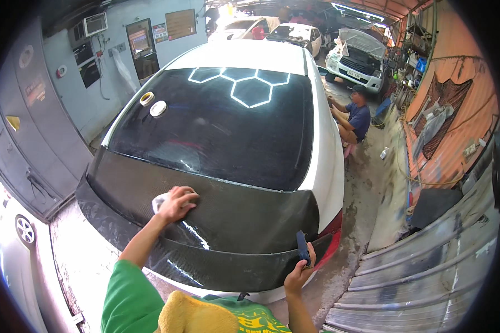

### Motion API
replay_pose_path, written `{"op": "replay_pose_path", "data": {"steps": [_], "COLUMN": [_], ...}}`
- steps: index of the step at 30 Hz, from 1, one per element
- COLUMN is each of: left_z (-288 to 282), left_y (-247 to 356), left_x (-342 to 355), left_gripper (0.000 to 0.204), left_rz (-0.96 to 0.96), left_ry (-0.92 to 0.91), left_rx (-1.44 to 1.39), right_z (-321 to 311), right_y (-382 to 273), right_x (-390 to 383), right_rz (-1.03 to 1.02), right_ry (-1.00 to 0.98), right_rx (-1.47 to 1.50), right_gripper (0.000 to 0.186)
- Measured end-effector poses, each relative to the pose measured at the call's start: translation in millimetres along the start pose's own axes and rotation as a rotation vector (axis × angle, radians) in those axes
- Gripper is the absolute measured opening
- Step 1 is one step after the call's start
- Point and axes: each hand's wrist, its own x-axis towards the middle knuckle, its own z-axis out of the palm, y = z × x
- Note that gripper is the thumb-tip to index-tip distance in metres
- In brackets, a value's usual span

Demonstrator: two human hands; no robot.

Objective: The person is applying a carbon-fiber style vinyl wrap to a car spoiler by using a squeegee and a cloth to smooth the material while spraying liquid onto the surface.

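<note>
A dark carbon-fibre-look trunk lid (233, 211) with a raised rear spoiler (250, 269) stretches across the back of a white car (250, 55). On the lid, left of its middle, my left hand (179, 204) presses down, fingers curled over a whitish cloth (159, 203). My right hand (301, 270) is closed around a dark blue, flat block-like tool (303, 246), held upright near the spoiler's right end. The tool's lower part is hidden by my fingers.
Two tape rolls, one yellow-edged (146, 99) and one white (158, 109), lie on the rear window (222, 133). Another person (356, 116) crouches beside the car's right side. Corrugated metal sheets (428, 283) stand at right. A yellow towel (194, 313) hangs on me.
</note>
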Motion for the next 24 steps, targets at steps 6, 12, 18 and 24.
{"op": "replay_pose_path", "data": {"steps": [6,12,18,24], "left_z": [92.0,173.1,151.8,76.4], "left_y": [103.8,252.8,243.7,101.1], "left_x": [112.4,203.6,200.1,82.8], "left_gripper": [0.037,0.039,0.041,0.051], "left_rz": [0.276,0.11,0.196,0.161], "left_ry": [-0.042,0.028,0.029,-0.269], "left_rx": [-0.157,-0.45,-0.597,-0.082], "right_z": [2.4,-0.3,1.0,-11.3], "right_y": [2.0,20.4,17.9,97.7], "right_x": [-2.6,-12.2,-9.1,-29.2], "right_rz": [0.049,0.14,0.112,0.096], "right_ry": [0.068,0.147,0.151,0.212], "right_rx": [0.028,0.071,0.065,-0.185], "right_gripper": [0.061,0.065,0.063,0.053]}}
